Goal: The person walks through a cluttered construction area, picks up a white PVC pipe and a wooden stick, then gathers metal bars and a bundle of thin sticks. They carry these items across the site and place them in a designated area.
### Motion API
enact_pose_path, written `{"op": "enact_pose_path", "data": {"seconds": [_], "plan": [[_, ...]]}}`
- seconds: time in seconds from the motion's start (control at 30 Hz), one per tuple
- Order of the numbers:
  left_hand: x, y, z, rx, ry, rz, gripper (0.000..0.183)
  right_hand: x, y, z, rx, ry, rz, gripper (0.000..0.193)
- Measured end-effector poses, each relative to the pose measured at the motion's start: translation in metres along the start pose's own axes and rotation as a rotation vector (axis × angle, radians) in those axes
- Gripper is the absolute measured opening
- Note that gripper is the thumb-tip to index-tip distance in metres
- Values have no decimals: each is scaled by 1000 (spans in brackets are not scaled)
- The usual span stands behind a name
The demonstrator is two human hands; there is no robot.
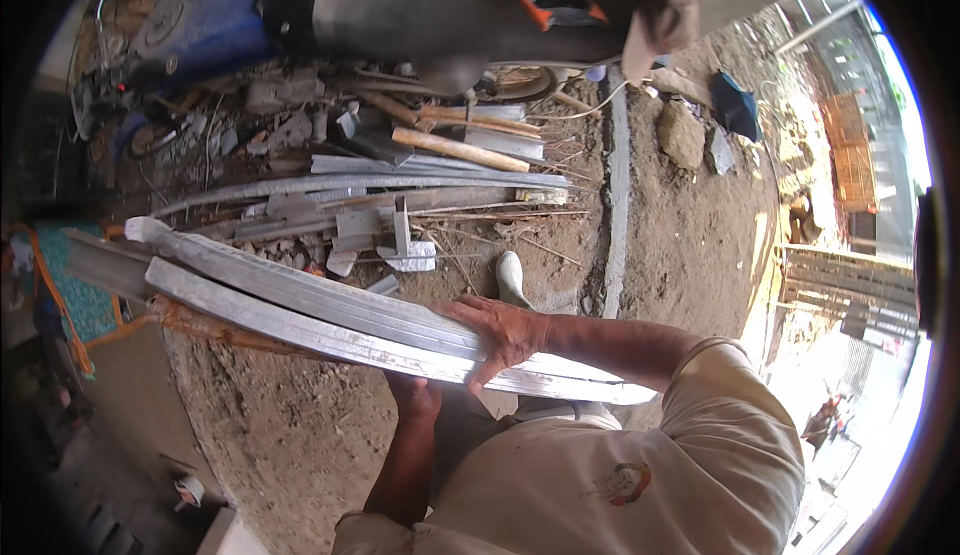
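Long light-grey metal profiles (330,300) lie side by side and run from the far left toward my right side. My right hand (495,335) is closed over them from above, its thumb down the near side. From below, my left hand (412,392) holds the near edge close to my waist; the bars hide most of its fingers. Under their left part shows a rough reddish-brown piece (230,330), perhaps wood. A duller grey channel (105,265) sticks out past their left end.
Beyond the bars lies a scrap pile with metal strips (360,183) and wooden sticks (460,149). A white boot (509,277) stands on the dirt. Further right are a concrete strip (617,205) and a large stone (681,135). A teal cloth (75,285) hangs at left.
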State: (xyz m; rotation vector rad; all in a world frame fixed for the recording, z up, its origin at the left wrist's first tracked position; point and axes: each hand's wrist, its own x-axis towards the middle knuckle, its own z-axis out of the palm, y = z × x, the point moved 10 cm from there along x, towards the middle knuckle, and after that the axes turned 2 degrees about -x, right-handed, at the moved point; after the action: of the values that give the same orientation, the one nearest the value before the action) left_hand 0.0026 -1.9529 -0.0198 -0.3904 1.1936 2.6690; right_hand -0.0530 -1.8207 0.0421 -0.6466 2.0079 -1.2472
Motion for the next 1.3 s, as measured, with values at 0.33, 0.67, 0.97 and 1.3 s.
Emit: {"op": "enact_pose_path", "data": {"seconds": [0.33,0.67,0.97,1.3], "plan": [[-3,144,199,422,-589,275,105,-161,-201,-80,-296,753,-346,134],[-82,114,512,667,-1251,288,114,-349,-201,-114,9,1732,-478,147],[-198,-114,560,896,-1458,-393,100,-462,-72,-30,629,1955,-269,117],[-170,-272,532,894,-1327,-814,96,-516,42,-32,1030,1754,-149,113]]}}
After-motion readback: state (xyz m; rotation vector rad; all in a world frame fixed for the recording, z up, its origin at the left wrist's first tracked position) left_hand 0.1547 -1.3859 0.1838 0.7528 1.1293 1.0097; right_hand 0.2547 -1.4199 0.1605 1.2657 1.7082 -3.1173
